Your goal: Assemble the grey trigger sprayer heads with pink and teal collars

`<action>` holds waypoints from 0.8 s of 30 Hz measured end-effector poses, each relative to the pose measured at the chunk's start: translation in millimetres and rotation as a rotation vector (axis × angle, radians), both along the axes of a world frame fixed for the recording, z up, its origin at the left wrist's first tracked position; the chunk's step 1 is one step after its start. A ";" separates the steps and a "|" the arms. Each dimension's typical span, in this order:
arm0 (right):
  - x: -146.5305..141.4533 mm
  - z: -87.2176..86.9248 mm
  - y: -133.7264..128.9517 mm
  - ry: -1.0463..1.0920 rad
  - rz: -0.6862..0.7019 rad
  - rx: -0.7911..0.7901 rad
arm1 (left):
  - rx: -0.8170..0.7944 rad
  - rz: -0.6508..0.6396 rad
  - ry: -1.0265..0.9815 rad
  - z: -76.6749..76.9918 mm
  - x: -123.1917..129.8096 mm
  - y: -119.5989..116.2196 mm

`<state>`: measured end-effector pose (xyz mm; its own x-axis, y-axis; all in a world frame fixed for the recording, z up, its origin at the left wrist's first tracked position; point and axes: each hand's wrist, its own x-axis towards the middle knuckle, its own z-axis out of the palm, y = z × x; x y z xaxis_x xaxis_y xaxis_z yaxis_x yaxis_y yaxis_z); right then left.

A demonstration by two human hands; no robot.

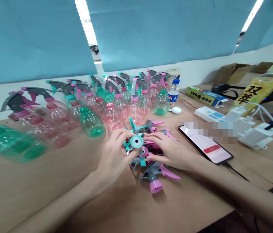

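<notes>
My left hand [114,158] grips a plastic trigger sprayer head with a teal collar ring [136,141], its round opening facing up. My right hand [169,150] lies over a heap of loose grey, pink and teal sprayer heads [151,165], its fingertips next to a pink cap ring [143,151]. Whether it holds anything is hidden by the fingers. One grey sprayer head with a pink collar [153,183] lies at the heap's near edge. Behind the heap stand and lie several transparent plastic spray bottles [136,103] with sprayer heads fitted.
A smartphone [205,145] lies right of my right hand on the wooden table [41,181], its cable trailing forward. Further right are a white power strip [209,114], white adapters [255,136], a yellow-labelled drink bottle [257,90] and black cables. Blue blinds [36,38] hang behind.
</notes>
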<state>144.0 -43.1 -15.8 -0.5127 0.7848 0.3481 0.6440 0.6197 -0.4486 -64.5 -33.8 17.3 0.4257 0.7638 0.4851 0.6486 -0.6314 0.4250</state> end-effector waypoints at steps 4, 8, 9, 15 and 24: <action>3.7 -5.7 2.0 -0.042 0.000 -0.022 | 0.091 0.099 -0.007 5.3 -13.0 -4.7; 13.4 -5.2 5.7 -0.031 -0.052 -0.009 | -0.016 0.107 0.006 0.2 -25.4 -9.9; 14.4 -3.2 6.0 -0.020 -0.048 0.001 | -0.059 0.097 0.001 -3.0 -26.7 -11.1; -7.3 18.5 1.6 0.211 -0.011 0.141 | -0.175 0.080 -0.126 -25.7 -15.6 -10.8; -37.0 -2.9 2.8 0.153 0.003 0.325 | -0.089 -0.069 -0.174 -45.9 -3.9 -0.1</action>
